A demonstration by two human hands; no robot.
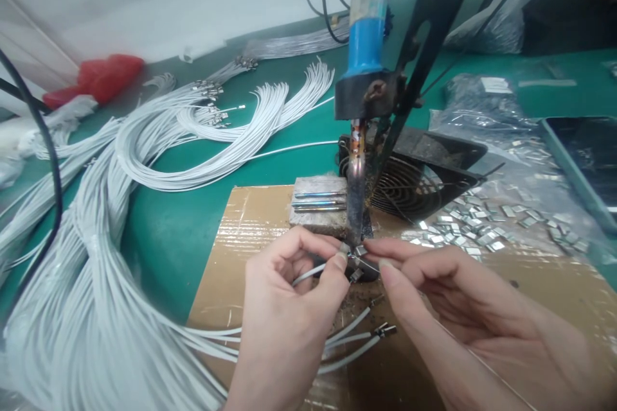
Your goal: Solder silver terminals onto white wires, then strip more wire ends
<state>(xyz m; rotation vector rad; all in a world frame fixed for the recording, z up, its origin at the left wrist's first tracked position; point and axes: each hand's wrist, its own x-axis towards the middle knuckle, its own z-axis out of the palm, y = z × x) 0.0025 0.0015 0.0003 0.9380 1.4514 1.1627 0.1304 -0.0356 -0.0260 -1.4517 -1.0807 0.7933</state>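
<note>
Pinched between the thumb and forefinger of my left hand (289,314) is a white cable (308,273), its end under the tip of an upright blue soldering iron (369,38). A small metal connector (360,250) sits at that tip, close to both hands' fingertips. My right hand (467,298) holds a thin solder wire (486,369) that trails to the lower right, its near end reaching the cable end. Exactly where wire, connector and tip touch is too small to tell. Below lie several cable ends (383,331) with metal connectors.
A large bundle of white cables (96,308) fills the left side. Behind the iron stands a black fan (409,183); a grey block (315,219) carries metal rods. Loose metal connectors (475,221) lie right, beside a phone-like device (578,164). Brown cardboard (231,244) covers the green table.
</note>
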